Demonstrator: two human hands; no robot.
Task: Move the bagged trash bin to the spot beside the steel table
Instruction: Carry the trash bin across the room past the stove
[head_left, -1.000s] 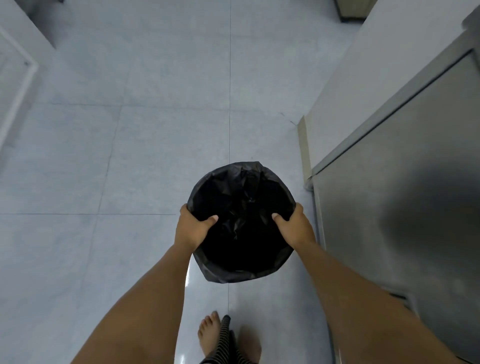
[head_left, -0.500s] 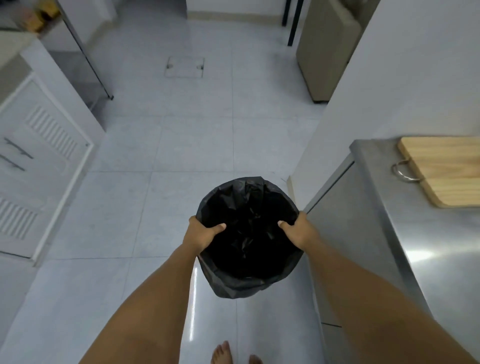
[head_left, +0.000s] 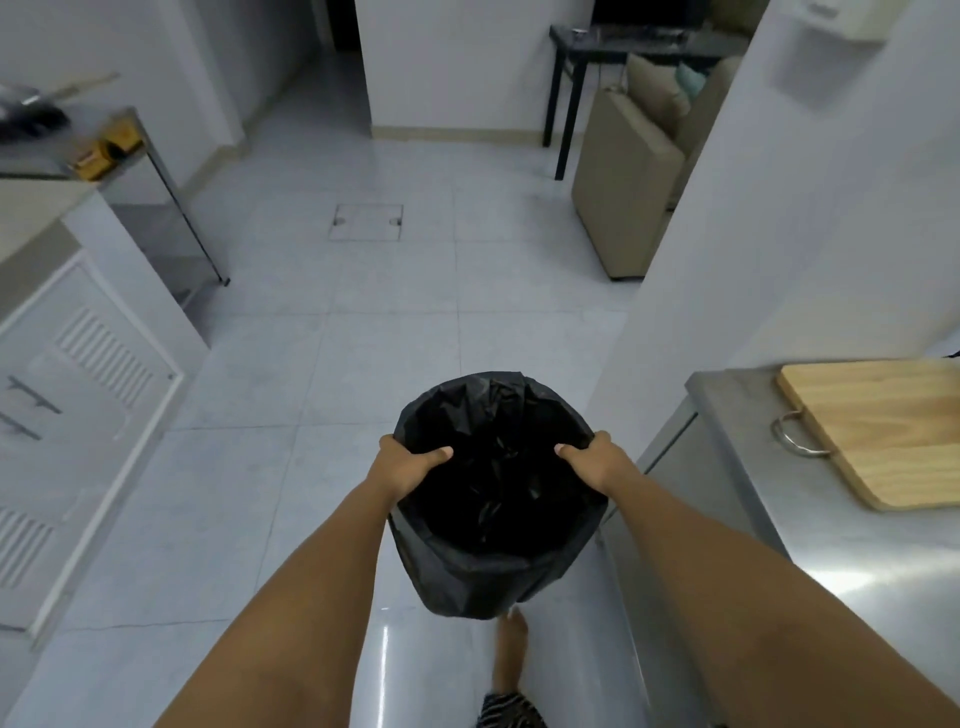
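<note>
A round trash bin (head_left: 488, 577) lined with a black plastic bag hangs in front of me, lifted off the tiled floor. My left hand (head_left: 402, 465) grips its left rim, thumb inside. Its right rim is held the same way by my right hand (head_left: 597, 460). The steel table (head_left: 852, 566) stands close on the right, its top reaching past the frame edge. The bin's inside looks dark and only crumpled bag shows in it.
A wooden cutting board (head_left: 883, 431) with a metal handle lies on the steel table. A white wall (head_left: 753, 249) rises behind it. White cabinets (head_left: 78, 395) line the left. A beige sofa (head_left: 628, 171) and a dark side table (head_left: 613, 41) stand far ahead. My bare foot (head_left: 511, 649) is below the bin.
The view has tilted up, revealing the room ahead and the steel table's top. The bin stays gripped in both hands and sits a little higher and nearer in front of me.
</note>
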